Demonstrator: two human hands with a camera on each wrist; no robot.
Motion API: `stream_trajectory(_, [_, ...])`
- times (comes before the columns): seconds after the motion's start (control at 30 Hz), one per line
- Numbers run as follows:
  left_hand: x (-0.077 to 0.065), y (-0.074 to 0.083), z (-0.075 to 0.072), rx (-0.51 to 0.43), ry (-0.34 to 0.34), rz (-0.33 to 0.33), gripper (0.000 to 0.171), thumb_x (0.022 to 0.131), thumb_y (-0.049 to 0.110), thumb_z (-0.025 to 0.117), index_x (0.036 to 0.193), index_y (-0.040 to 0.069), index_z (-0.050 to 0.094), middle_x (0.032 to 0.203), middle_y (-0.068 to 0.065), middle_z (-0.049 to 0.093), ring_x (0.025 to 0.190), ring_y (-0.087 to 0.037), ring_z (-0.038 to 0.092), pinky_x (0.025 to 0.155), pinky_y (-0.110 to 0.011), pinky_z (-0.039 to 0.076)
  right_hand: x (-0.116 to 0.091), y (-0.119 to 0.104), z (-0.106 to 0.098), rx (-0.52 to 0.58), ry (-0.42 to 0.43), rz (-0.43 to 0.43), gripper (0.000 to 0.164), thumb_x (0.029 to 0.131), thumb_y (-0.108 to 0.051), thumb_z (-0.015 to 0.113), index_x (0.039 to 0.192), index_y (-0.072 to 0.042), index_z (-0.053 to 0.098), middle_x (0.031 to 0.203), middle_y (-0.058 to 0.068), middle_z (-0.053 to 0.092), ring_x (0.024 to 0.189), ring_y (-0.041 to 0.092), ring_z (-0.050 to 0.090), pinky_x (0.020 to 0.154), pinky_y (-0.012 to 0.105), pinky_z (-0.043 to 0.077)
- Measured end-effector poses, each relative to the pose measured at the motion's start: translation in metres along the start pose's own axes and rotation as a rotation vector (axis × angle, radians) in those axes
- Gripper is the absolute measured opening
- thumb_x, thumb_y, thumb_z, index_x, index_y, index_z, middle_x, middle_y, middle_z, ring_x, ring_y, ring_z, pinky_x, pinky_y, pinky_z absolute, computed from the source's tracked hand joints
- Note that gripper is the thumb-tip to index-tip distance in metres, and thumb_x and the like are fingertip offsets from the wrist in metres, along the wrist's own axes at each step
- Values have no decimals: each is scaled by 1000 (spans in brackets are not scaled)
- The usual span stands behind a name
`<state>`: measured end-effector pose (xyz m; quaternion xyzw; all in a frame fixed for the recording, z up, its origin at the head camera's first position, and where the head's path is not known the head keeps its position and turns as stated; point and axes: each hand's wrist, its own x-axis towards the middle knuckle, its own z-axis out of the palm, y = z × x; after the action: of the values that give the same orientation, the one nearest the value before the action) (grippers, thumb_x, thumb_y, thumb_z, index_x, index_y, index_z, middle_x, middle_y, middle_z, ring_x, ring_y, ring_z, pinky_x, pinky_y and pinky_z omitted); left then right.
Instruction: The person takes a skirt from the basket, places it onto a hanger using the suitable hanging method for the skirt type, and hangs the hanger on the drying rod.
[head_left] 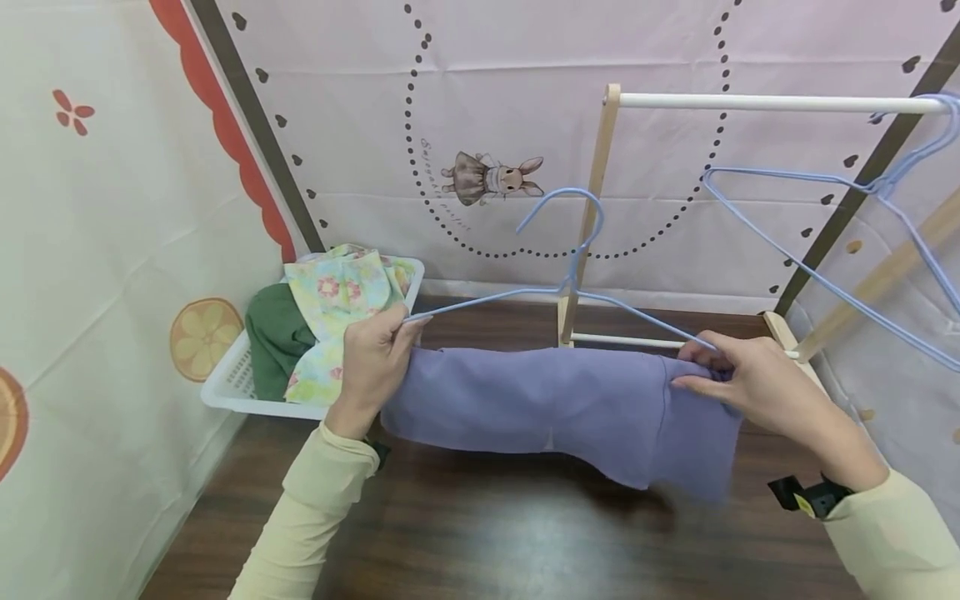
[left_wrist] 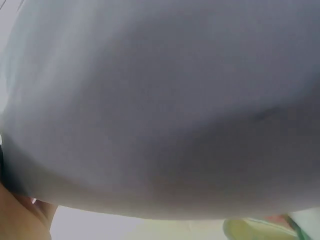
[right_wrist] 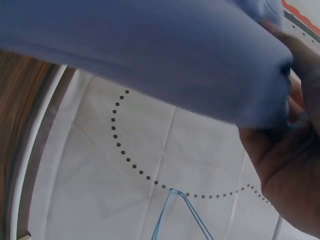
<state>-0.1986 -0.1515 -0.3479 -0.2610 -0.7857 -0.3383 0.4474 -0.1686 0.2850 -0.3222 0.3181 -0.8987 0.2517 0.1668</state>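
Note:
A lavender garment [head_left: 525,400] hangs stretched sideways below a light-blue clothes hanger [head_left: 574,268], whose hook points up. My left hand [head_left: 375,358] grips the hanger's left end, with the garment's left edge against its fingers. At the opposite end, my right hand [head_left: 772,400] pinches the hanger's tip together with the cloth. The garment's right part droops lower and looks blurred. Its cloth [left_wrist: 160,100] fills most of the left wrist view, hiding that hand's fingertips. In the right wrist view the fabric [right_wrist: 150,55] covers part of the right hand's fingers. The hanger's lower bar is hidden.
A white basket [head_left: 225,393] at the left holds a green garment [head_left: 273,333] and a floral cloth [head_left: 337,287]. Behind the hands stands a wooden rack with a white rail [head_left: 750,102]; another blue hanger [head_left: 810,271] hangs from it at the right.

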Motion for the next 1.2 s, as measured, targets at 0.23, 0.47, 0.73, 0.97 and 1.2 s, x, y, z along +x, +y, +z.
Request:
stream_trajectory(0.23, [-6,-1,9,15,-1,-99,26,92,25,64,70,11,67,58,1,63,41,-8,31,41,-23,25,-9,-1,3,167,7,19,22,96,-3,58,97,-21,69,90,-12,69,82,2,63,70,13,47])
stream_trajectory(0.47, [-8,-1,18,-56,-50,-111,31,95,31,60,72,11,68,60,5,64,42,-9,29,42,-22,24,-14,1,11,169,280,-43,22,98,3,51,98,-8,71,84,-7,68,76,-5,59,71,9,44])
stream_trajectory(0.73, [-13,-8,5,-127,-132,-293,30,90,26,72,110,8,60,94,2,66,65,-11,59,55,-25,47,-14,-8,9,70,536,-174,37,101,-29,52,109,3,70,67,0,65,56,-5,52,54,8,36])
stream_trajectory(0.97, [-31,-16,-4,-98,-153,-361,35,95,26,65,123,9,53,102,0,62,64,-11,58,55,-20,47,-29,-18,-15,184,771,-153,18,94,-5,63,105,8,71,77,-5,70,65,-10,56,56,3,34])
stream_trajectory(1.2, [-59,-21,-6,-62,-117,-335,12,94,19,66,101,9,63,77,6,61,52,-11,49,75,-33,37,-60,-9,-47,59,758,11,23,99,-2,53,115,7,66,76,-27,56,60,-15,45,56,2,32])
